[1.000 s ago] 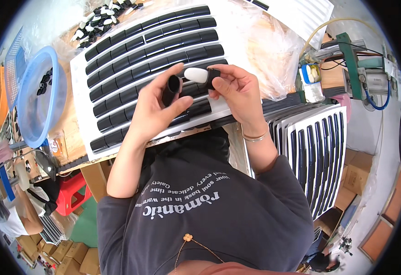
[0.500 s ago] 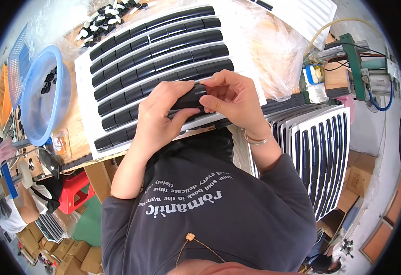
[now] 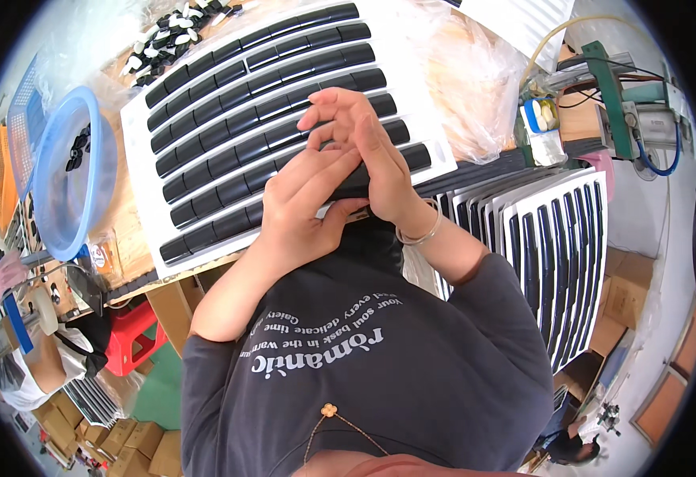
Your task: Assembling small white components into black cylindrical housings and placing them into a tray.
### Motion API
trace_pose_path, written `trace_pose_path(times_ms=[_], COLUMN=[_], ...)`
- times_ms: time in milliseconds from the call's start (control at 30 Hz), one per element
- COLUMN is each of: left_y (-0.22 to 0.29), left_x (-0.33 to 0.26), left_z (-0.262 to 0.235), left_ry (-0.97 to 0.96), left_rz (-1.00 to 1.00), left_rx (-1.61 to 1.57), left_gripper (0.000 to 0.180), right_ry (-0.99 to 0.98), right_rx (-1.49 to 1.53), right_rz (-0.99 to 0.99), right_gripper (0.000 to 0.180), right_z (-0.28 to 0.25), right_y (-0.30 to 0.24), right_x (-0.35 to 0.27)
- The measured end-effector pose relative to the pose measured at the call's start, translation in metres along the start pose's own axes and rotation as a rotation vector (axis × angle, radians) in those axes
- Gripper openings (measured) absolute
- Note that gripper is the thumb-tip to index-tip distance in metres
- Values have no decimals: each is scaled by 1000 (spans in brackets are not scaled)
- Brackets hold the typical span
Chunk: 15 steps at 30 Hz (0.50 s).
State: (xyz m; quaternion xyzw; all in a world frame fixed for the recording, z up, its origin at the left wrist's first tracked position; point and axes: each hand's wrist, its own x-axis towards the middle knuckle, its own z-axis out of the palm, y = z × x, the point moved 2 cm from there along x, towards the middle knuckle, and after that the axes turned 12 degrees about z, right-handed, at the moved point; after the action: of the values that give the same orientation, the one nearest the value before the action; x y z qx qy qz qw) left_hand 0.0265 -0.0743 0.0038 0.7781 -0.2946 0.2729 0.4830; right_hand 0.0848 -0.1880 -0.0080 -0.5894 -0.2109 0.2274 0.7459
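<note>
My left hand (image 3: pixel 304 199) is closed around a small black glossy case (image 3: pixel 353 184), thumb below and fingers above; much of the case is hidden. The heel of my right hand (image 3: pixel 372 155) leans against the left fingertips and the case's end. The right fingers are raised, loosely curved and apart, holding nothing that I can see. Under and beyond both hands lies a white sheet (image 3: pixel 143 179) carrying curved rows of similar black glossy pieces (image 3: pixel 205 230).
A blue basin (image 3: pixel 50 230) with a few black parts stands at left. Loose black and white parts (image 3: pixel 169 40) lie at the far left. Upright sheets of black pieces (image 3: pixel 555 262) are stacked at right, below a green-framed device (image 3: pixel 614 107). A red stool (image 3: pixel 129 342) is lower left.
My right hand has let go of its pinch on the case's end and turned up, its palm now against the left fingertips. The left hand has shifted slightly right, still gripping the case.
</note>
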Motion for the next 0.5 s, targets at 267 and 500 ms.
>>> trace_pose_path(times_ms=[267, 500], left_y=[-21, -22], left_x=[-5, -11], left_z=[23, 61], left_ry=[-103, -207], left_rz=[-76, -34], left_rx=[108, 366], left_gripper=[47, 46], right_ry=[517, 631], right_rx=[-689, -1364], right_rz=[117, 209], right_gripper=[41, 19], right_z=[-79, -91], right_y=[-9, 3], right_x=[-26, -65])
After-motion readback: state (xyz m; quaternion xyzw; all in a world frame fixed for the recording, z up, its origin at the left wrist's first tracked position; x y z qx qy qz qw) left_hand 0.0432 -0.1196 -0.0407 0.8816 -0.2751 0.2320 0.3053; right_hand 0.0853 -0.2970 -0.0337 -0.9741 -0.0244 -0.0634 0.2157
